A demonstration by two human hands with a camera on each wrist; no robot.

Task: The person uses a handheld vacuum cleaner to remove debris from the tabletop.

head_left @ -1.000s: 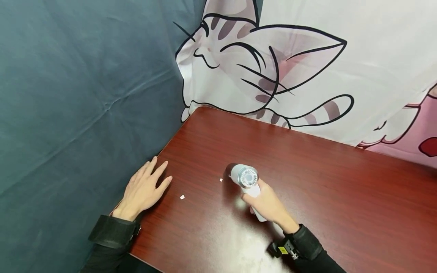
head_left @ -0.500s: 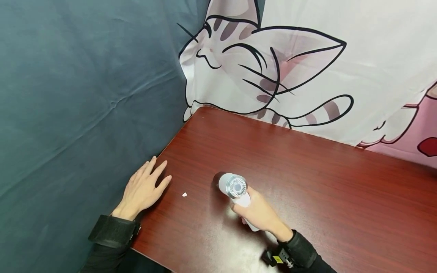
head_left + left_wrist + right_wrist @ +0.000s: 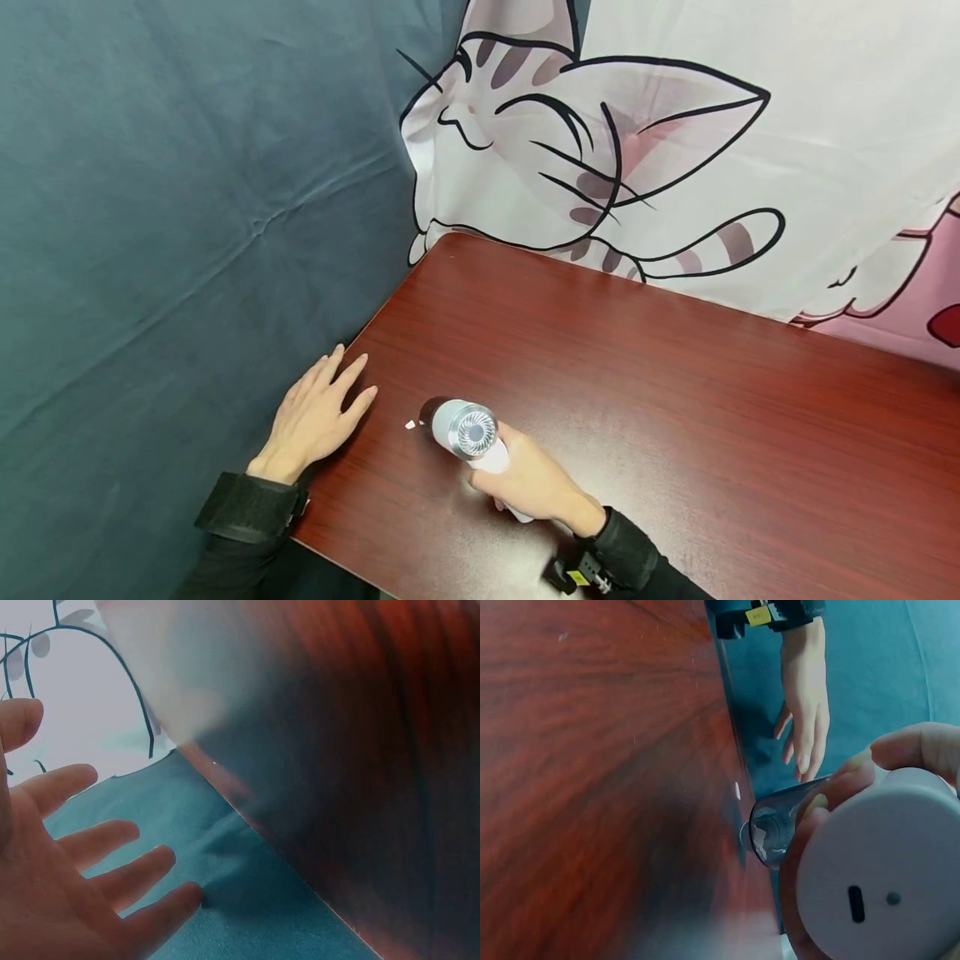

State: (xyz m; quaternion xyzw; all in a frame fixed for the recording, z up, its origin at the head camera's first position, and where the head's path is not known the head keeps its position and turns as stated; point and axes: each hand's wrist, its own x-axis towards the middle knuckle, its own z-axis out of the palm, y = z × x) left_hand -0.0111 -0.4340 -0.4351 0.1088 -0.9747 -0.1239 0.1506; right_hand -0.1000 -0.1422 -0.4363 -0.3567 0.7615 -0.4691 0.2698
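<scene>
My right hand [image 3: 534, 479] grips the white handle of a small handheld vacuum cleaner [image 3: 456, 427], its clear dark-tinted nozzle end low over the table. In the right wrist view, the round white base of the vacuum has a slot and a small dot, and pale bits show inside its clear cup [image 3: 772, 831]. A white paper scrap [image 3: 410, 425] lies just left of the nozzle, and a tinier white speck shows right at its rim. At the table's left edge rests my left hand [image 3: 311, 421], fingers spread and holding nothing.
The reddish-brown wooden table [image 3: 675, 400] extends far to the right. A blue-grey cloth [image 3: 187, 208] hangs along its left side. Behind stands a white cloth [image 3: 690, 183] printed with a cartoon cat.
My right hand has carried the vacuum cleaner left and slightly toward me, close to the paper scrap. A small scrap earlier left of the nozzle is gone from its spot. My left hand stays put.
</scene>
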